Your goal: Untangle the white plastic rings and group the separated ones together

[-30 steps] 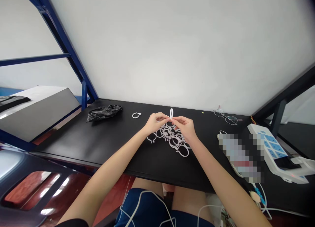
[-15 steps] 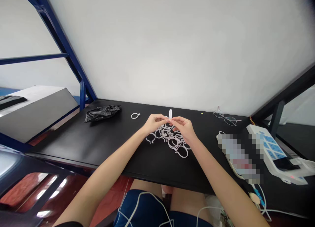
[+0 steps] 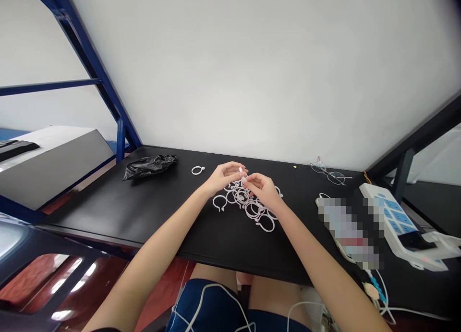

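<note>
Left hand (image 3: 228, 174) and right hand (image 3: 262, 186) pinch a ring (image 3: 244, 179), well in from the desk edge (image 3: 216, 259). Leftward — ample room.

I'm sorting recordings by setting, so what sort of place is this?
Probably a workshop or similar workspace: a black tabletop, a cluster of white rings spread on it, and a heavy blue frame at its left end.
</note>
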`<state>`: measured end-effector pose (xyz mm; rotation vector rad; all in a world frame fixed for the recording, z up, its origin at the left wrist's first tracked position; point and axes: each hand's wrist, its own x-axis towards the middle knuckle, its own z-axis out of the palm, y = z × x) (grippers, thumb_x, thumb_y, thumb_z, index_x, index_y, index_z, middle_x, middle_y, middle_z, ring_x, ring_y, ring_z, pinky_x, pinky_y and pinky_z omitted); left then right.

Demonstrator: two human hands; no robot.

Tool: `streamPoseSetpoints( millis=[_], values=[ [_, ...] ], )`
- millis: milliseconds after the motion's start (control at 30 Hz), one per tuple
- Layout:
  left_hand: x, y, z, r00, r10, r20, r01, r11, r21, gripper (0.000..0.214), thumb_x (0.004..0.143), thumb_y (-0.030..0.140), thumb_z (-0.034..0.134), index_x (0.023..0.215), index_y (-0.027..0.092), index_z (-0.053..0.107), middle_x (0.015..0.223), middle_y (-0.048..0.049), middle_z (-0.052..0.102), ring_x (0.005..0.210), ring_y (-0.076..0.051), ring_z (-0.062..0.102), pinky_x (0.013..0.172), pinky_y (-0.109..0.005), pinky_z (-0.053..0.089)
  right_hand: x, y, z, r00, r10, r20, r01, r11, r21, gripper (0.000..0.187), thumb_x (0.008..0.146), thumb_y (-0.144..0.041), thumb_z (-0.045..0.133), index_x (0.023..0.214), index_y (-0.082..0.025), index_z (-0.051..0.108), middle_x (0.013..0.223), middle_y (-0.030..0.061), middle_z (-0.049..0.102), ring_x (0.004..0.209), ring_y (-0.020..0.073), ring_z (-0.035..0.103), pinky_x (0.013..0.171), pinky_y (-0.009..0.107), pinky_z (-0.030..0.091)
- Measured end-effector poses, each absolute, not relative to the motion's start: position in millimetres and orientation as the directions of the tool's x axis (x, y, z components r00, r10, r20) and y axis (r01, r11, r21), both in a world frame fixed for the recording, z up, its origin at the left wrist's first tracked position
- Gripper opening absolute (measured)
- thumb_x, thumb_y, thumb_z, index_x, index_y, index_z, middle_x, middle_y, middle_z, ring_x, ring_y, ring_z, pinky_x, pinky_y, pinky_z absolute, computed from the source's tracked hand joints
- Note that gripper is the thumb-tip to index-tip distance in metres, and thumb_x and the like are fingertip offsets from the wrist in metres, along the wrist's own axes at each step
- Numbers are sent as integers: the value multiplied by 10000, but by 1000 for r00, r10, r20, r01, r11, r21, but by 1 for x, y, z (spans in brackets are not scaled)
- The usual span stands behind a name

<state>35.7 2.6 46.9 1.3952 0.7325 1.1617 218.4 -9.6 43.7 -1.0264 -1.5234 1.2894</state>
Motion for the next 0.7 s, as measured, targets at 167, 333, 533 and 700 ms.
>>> streamPoseSetpoints(
  millis=[167, 333, 533, 700],
  values=[
    [28, 5, 44, 383, 908, 172, -171, -114, 979, 324, 708, 284, 799, 841, 130, 546, 1060, -124, 702, 1010, -205, 656, 936, -403, 475, 225, -7, 50, -227, 973, 53, -38, 45, -998, 332, 676, -446, 771, 821, -183, 630, 803, 41, 681, 690, 138, 632, 518, 223, 517],
    [31, 3, 45, 411, 902, 133, -104, -99, 990, 388, 724, 356, 778, 962, 140, 560, 1068, -110, 670, 959, -179, 640, 764, -310, 539, 227, -6, 51, -231, 972, 50, -56, 38, -998, 329, 666, -439, 787, 809, -176, 651, 787, 38, 684, 679, 128, 628, 531, 216, 519],
    [43, -7, 47, 302, 903, 304, 112, -351, 930, 404, 861, 498, 585, 1072, 154, 576, 853, -29, 619, 568, -64, 495, 485, -184, 391, 218, -13, 51, -128, 964, 233, -67, 226, -972, 309, 695, -440, 772, 791, -175, 645, 741, 42, 688, 608, 134, 613, 505, 249, 509],
    [50, -17, 43, 226, 792, 567, 374, -608, 700, 369, 907, 468, 509, 1093, 160, 592, 793, -15, 593, 582, -89, 480, 536, -212, 395, 209, -25, 47, -26, 895, 446, 38, 447, -894, 245, 769, -420, 717, 814, -191, 642, 745, 41, 680, 591, 152, 625, 507, 276, 514]
  ],
)
